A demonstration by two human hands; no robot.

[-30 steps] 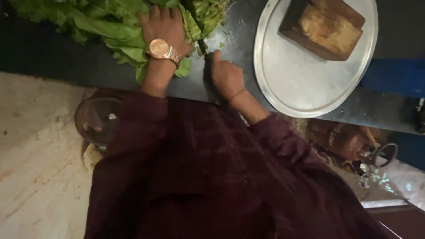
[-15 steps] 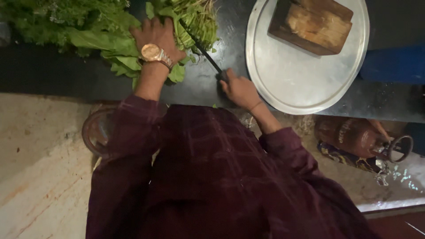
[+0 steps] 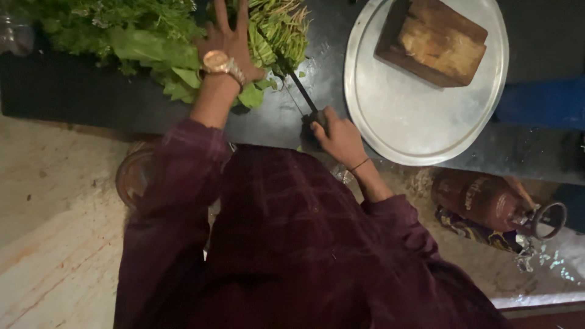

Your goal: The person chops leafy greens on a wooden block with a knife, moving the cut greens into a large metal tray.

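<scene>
My left hand (image 3: 226, 44), with a gold watch on its wrist, lies flat with spread fingers on a pile of leafy greens (image 3: 140, 36) on the dark counter (image 3: 79, 97). A bunch of thin green stems (image 3: 277, 27) sits just right of that hand. My right hand (image 3: 338, 137) is closed around the dark handle of a knife (image 3: 300, 91). Its slim blade points up and left, with the tip at the lower edge of the stems. My maroon checked sleeves and body fill the lower part of the view.
A round metal tray (image 3: 414, 131) lies right of the knife, with a thick wooden block (image 3: 434, 39) on it. A brown metal cylinder (image 3: 481, 198) and a patterned cloth lie on the floor lower right. A round dark vessel (image 3: 131, 176) sits under the counter edge at left.
My right hand has pulled back toward me, and the knife blade now shows between it and the greens. My left hand stays on the leaves, fingers spread wider.
</scene>
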